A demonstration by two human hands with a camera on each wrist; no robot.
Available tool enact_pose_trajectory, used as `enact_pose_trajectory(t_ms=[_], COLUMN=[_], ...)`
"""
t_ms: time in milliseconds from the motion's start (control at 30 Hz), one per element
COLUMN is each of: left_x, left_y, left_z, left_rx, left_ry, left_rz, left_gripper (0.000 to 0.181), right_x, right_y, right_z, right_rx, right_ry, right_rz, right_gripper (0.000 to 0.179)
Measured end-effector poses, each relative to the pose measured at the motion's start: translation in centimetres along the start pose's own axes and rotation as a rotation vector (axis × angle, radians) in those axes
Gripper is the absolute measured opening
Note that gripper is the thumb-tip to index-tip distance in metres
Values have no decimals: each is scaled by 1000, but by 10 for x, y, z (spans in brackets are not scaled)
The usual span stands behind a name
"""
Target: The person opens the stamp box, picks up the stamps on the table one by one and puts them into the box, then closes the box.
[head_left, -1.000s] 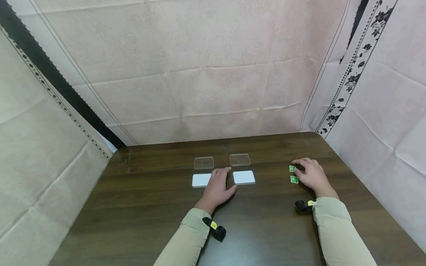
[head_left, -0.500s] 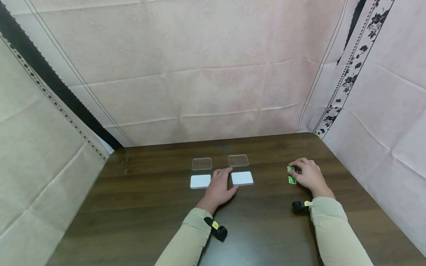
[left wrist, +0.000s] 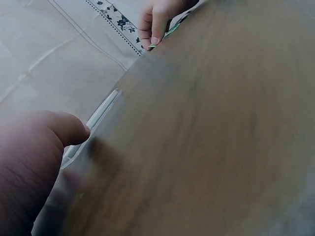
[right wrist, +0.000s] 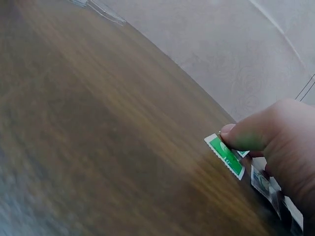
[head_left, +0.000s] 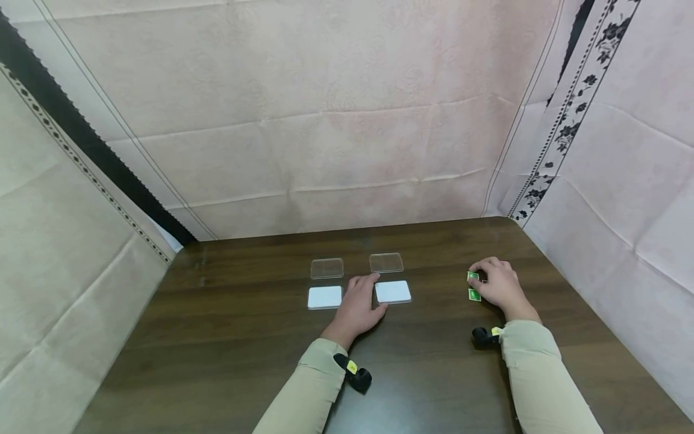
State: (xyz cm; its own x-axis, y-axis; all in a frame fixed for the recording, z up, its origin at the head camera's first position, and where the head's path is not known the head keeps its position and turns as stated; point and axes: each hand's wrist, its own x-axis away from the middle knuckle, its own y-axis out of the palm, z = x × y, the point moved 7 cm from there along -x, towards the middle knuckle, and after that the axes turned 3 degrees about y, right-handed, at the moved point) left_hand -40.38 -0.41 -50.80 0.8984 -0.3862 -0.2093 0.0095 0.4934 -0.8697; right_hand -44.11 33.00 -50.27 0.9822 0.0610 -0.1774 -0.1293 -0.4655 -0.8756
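Observation:
My left hand (head_left: 355,310) lies between two shallow clear cases. Its fingertips reach the far left corner of the right-hand case (head_left: 393,292), which has a white inside. In the left wrist view, the thumb (left wrist: 74,130) touches this case's edge. On the right, my right hand (head_left: 504,289) pinches the farther of two small green stamps (head_left: 473,275) between thumb and fingers, low at the table. The nearer green stamp (head_left: 475,295) lies just in front of the thumb. More stamps (right wrist: 266,184) show partly under the right hand in the right wrist view.
Left of my left hand lies another white-filled case (head_left: 324,298). Two clear lids (head_left: 327,268) lie behind the cases. The brown wooden table (head_left: 244,349) ends at hanging pale cloths (head_left: 336,150) at the back and sides.
The view has shifted slightly. My right thumb and fingers have closed in on the farther stamp. The left hand stays beside the right-hand case.

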Motion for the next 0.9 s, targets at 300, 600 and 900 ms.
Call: enact_pose_trajectory(t_ms=[300, 600, 900], left_x=[-2, -2, -1], left_y=[0, 0, 3], left_z=[2, 1, 1], left_rx=[-23, -29, -24], left_ry=[-11, -9, -21], left_rz=[-18, -14, -23], left_gripper=[66, 64, 64], right_x=[-1, 2, 4], right_y=[-4, -7, -9], right_z=[4, 3, 1], right_rx=[-75, -112, -182], right_ry=[-7, 9, 30], right_rz=[65, 124, 187], right_gripper=[23, 13, 13])
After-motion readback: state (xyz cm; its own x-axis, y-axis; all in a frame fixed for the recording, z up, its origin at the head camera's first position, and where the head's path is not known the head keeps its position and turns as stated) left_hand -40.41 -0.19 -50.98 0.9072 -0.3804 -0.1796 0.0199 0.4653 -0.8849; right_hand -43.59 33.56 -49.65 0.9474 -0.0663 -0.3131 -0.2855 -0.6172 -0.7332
